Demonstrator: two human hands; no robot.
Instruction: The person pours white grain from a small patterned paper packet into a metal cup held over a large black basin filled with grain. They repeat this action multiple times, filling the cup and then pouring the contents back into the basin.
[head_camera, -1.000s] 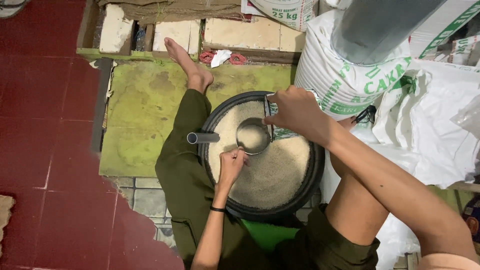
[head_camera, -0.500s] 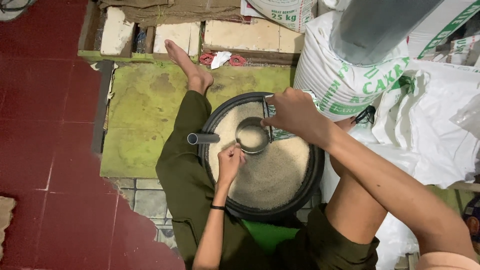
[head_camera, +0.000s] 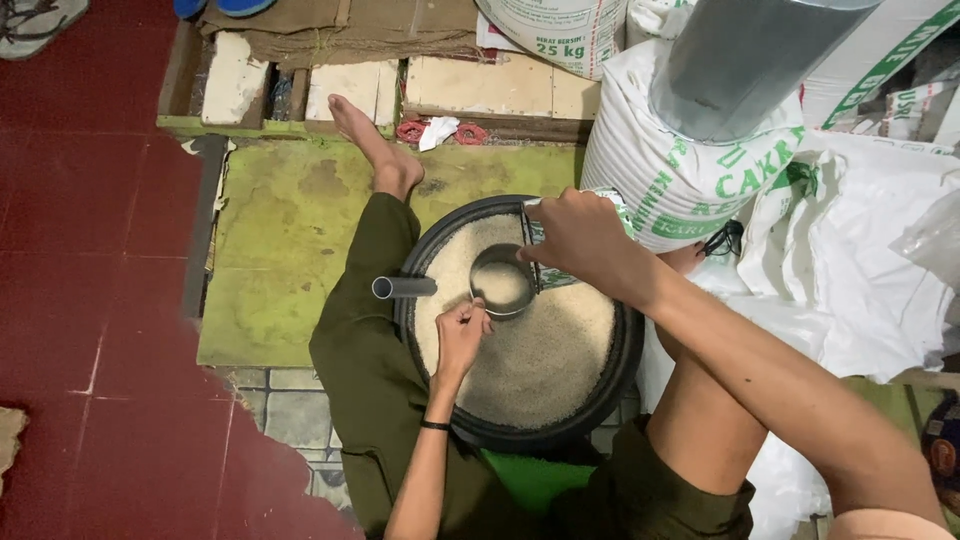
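Tin (head_camera: 502, 282) in rice basin (head_camera: 420, 262) | right hand (head_camera: 580, 235) fingers grip rim | left hand (head_camera: 460, 335) beside

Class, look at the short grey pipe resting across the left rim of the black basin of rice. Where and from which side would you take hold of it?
Grip the short grey pipe around its open outer end, coming from the left. That end overhangs the black basin rim freely, while the left hand and metal cup crowd its inner end.

I see red tile floor (head_camera: 90, 220) w/ a green mat (head_camera: 290, 250) on it. Black basin (head_camera: 625, 370) sits at mat's right edge; white sacks (head_camera: 680, 170) just right of it, wood pallet (head_camera: 470, 90) along mat's far edge.
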